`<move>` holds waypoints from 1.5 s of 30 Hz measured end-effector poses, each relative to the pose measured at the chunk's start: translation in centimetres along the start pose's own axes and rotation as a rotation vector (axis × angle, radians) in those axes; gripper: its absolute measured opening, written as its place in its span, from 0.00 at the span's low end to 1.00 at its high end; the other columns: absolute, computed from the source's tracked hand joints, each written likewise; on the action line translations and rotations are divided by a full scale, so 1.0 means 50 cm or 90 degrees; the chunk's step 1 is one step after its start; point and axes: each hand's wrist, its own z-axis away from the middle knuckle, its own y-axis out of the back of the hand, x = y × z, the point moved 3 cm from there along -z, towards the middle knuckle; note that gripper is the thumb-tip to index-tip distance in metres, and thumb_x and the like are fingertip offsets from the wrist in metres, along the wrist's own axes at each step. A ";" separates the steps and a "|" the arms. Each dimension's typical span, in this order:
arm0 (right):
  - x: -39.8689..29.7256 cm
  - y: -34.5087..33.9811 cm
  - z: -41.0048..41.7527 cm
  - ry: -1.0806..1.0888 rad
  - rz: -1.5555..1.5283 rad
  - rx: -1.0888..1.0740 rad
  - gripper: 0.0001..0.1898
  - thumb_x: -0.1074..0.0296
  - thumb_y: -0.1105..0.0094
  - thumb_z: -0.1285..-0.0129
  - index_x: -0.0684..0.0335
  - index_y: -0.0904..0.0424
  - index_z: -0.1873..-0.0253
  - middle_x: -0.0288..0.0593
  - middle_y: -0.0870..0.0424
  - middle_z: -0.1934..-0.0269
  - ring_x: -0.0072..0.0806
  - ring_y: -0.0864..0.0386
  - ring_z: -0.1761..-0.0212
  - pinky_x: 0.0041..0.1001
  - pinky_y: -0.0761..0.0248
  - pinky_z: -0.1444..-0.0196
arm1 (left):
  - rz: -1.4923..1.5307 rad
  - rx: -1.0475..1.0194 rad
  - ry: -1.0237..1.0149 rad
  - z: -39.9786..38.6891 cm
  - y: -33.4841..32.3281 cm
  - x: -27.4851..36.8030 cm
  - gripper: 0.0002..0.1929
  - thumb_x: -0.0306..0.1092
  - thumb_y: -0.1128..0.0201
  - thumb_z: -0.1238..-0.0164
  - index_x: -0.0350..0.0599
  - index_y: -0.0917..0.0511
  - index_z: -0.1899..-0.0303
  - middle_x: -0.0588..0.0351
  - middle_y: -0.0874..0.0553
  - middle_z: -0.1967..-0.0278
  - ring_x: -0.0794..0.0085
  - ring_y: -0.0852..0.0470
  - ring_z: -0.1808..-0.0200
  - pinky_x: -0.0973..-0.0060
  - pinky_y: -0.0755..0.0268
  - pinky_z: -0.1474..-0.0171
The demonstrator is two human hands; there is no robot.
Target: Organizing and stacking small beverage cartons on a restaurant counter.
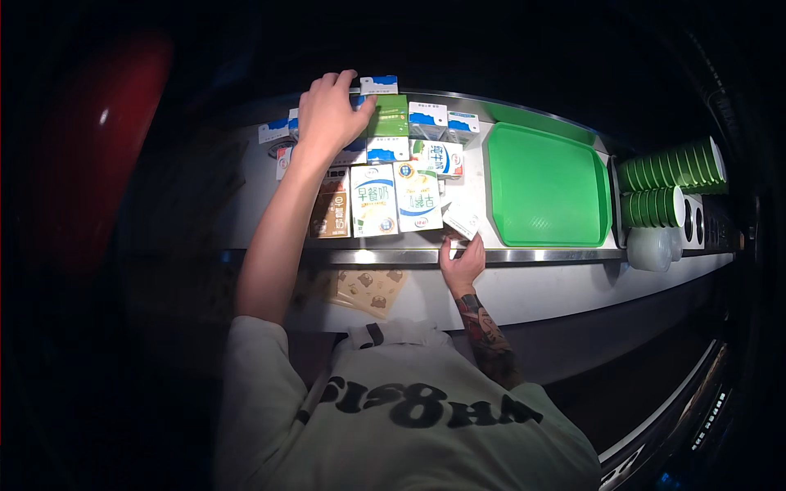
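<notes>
My left hand (331,113) reaches over the back of a group of milk cartons, thumb spread from the fingers. Its thumb lies by a green carton (391,115), beside a white-and-blue carton (379,85) at the rear; whether it grips anything is hidden. Low at the group's right end, my right hand (465,265) has its thumb and fingers around the near end of a small tilted carton (462,220). In the front row lie a brown carton (331,205) and two white breakfast-milk cartons (374,202). Behind them, a pure-milk carton (439,158) rests tilted.
A green tray (549,184) lies right of the cartons. Stacked green paper cups (672,166) and clear plastic lids or bowls (651,248) stand further right. A metal edge (393,256) runs along the shelf front. Below it lies a bear-print bag (371,291).
</notes>
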 end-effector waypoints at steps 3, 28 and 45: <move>0.007 0.005 0.002 0.023 0.026 -0.002 0.30 0.64 0.31 0.46 0.71 0.30 0.40 0.55 0.20 0.54 0.52 0.22 0.53 0.40 0.29 0.51 | 0.078 0.127 -0.003 0.125 0.080 -0.004 0.28 0.43 0.30 0.41 0.42 0.24 0.41 0.46 0.19 0.45 0.54 0.21 0.44 0.61 0.31 0.40; -0.195 0.089 -0.121 0.322 -0.156 -0.096 0.30 0.82 0.39 0.47 0.65 0.29 0.36 0.55 0.28 0.36 0.54 0.28 0.35 0.47 0.38 0.29 | 0.493 0.239 0.182 0.499 0.006 -0.062 0.34 0.30 0.26 0.49 0.43 0.27 0.36 0.46 0.19 0.46 0.60 0.21 0.44 0.64 0.30 0.39; -0.231 0.127 -0.064 0.178 -0.100 -0.251 0.24 0.70 0.40 0.36 0.66 0.30 0.36 0.51 0.29 0.42 0.47 0.25 0.45 0.37 0.27 0.47 | 0.388 -0.079 0.312 0.514 0.051 -0.064 0.31 0.34 0.29 0.46 0.40 0.35 0.41 0.36 0.14 0.58 0.58 0.12 0.56 0.66 0.22 0.51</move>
